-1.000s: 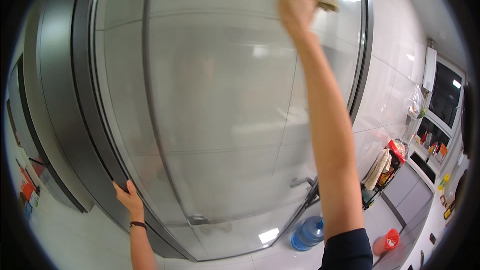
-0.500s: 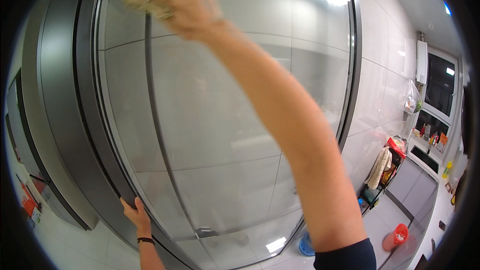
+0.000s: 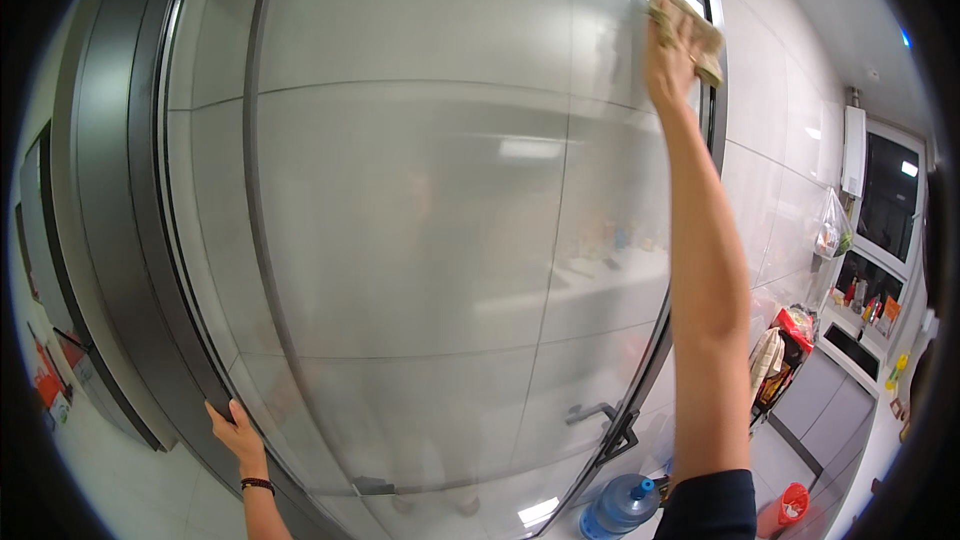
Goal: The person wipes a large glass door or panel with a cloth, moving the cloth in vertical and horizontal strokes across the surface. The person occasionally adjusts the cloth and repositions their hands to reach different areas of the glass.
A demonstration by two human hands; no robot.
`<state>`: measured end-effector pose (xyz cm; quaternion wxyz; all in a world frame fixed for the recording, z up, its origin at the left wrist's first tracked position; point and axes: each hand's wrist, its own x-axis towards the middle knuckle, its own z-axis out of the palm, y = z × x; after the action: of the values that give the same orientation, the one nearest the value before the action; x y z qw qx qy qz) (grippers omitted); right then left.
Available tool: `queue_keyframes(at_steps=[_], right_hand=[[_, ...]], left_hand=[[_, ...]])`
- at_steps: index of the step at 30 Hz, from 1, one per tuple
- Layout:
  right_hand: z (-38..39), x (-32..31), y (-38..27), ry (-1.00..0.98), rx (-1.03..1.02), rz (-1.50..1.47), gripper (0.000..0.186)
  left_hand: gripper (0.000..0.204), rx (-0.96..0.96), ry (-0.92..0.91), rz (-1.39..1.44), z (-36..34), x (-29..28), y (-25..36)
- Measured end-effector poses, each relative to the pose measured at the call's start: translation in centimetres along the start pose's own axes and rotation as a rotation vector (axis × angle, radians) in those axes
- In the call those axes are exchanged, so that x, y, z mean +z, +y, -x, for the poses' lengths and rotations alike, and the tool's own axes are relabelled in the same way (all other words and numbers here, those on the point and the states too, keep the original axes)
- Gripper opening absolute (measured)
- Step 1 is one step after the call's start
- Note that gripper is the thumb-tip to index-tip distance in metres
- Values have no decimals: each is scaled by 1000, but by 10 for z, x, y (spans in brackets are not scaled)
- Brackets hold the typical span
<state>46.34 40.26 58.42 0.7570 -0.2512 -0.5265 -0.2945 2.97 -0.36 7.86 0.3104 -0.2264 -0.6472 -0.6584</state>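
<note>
Cloth (image 3: 708, 48) high on the glass (image 3: 410, 210), at its right side, under your right hand (image 3: 668, 65)

Mind this relation: the cloth lies up and to the right of your right palm, while most of the glass spreads to your left. Its long axis slants from upper left to lower right, cutting across the line of your raised right arm (image 3: 710, 290). You have the cloth in your right grasp, fingers laid along it, with the loose part showing past them on the right. How firmly you pinch it, you cannot tell from this view.

On that same side the cloth overlaps the right upright (image 3: 716, 115) in the picture; whether it touches that edge is not clear.

Your left hand (image 3: 240, 440) is low and well apart from the cloth, clasped round the left upright (image 3: 178, 330), thumb toward the glass. So your right hand is the nearer one, and the only one on the cloth. Well below it, on the right side, is the handle (image 3: 620, 432), with the blue jug (image 3: 618, 510) on the floor near your right sleeve.
</note>
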Motion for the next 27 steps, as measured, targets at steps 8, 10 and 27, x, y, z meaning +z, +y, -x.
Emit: queue_keyframes(at_steps=[8,10,27], right_hand=[[110,-25,-289,-86,-616,-392,49],[132,-40,-312,-170,-737,-363,42],[106,-66,20,-88,132,-66,49]], left_hand=[[53,80,-41,104,-6,3,-11],[52,101,-46,129,-6,8,-6],[57,107,50,23,0,10,-4]])
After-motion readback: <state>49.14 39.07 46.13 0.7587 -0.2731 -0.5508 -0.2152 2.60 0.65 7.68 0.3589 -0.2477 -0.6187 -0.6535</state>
